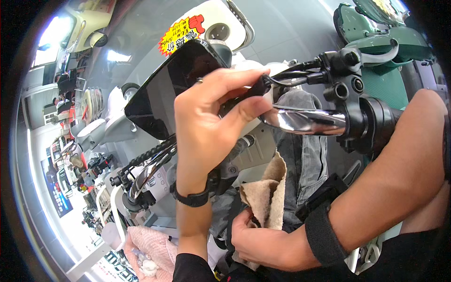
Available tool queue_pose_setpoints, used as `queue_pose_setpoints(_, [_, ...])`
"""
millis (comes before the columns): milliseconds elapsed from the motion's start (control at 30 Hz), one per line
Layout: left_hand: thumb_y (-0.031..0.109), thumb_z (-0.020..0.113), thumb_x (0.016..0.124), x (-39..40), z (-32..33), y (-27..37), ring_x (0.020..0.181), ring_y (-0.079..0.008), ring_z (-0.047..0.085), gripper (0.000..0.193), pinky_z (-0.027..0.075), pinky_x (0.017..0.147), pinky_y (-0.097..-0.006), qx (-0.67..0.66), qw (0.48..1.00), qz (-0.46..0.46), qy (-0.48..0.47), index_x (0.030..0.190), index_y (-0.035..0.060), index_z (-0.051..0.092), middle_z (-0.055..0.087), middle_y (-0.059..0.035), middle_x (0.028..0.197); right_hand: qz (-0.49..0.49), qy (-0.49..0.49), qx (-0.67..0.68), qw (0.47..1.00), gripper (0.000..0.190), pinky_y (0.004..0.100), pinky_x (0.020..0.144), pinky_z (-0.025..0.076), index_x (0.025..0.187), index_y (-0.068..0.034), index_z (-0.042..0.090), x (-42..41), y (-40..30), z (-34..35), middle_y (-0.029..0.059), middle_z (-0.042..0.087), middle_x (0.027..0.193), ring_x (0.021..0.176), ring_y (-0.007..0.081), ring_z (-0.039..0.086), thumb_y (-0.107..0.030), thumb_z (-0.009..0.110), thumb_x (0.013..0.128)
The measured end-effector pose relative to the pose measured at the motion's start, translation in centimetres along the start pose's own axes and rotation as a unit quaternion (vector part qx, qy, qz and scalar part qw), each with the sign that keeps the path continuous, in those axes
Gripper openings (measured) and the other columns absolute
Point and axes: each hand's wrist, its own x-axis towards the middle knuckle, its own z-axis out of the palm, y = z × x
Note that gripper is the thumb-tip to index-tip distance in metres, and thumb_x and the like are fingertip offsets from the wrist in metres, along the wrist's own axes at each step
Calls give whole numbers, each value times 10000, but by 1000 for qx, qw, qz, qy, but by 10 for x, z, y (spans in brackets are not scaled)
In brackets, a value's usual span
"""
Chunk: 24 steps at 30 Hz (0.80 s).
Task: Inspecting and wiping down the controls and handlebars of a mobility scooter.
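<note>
My left hand (208,116) is raised beside the chrome handlebar (306,121) of a scooter. Its thumb and forefinger pinch a black piece (260,85) at the end of thin black cables (294,80). The fingers cover part of that piece. Those cables run to the black brake lever clamp (340,75) on the bar. Lower down, close to my body, my right hand (260,243) grips a folded beige cloth (269,190). A glossy black panel (176,88) stands just behind my left hand. Both wrists wear black straps.
The other chrome handlebar half (146,174) extends to the left. Ahead stands a white scooter (211,21) bearing a yellow price sign (181,33). A green scooter (387,46) is at upper right. A pink quilted cover (151,246) lies at lower left. More scooters line the left side.
</note>
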Motion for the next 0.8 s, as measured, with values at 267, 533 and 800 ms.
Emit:
queue_pose_setpoints(267, [-11, 573, 901, 10, 1, -1, 840, -97, 626, 173, 493, 750, -219, 14, 998, -51, 39, 1048, -57, 651, 680, -81, 898, -32, -58, -38, 997, 262, 434, 641, 546, 830, -9, 708, 28, -14, 16, 94, 672, 759, 692, 272, 649, -225, 568, 780])
queue_pose_setpoints(533, [-52, 642, 805, -47, -15, 14, 829, -200, 660, 164, 497, 776, -268, 142, 972, 78, 170, 963, -24, 675, 692, -121, 900, -59, -81, -75, 992, 281, 395, 639, 528, 828, -16, 700, 27, -11, 16, 88, 669, 762, 670, 253, 631, -253, 552, 796])
queue_pose_setpoints(800, [-10, 601, 862, -186, -129, 32, 882, -223, 642, 155, 493, 814, -317, 435, 787, 19, 436, 1005, -39, 655, 689, -131, 957, -30, 83, 66, 994, 188, 269, 669, 427, 665, -64, 674, 33, 21, 25, 15, 566, 773, 764, 174, 550, -219, 604, 746])
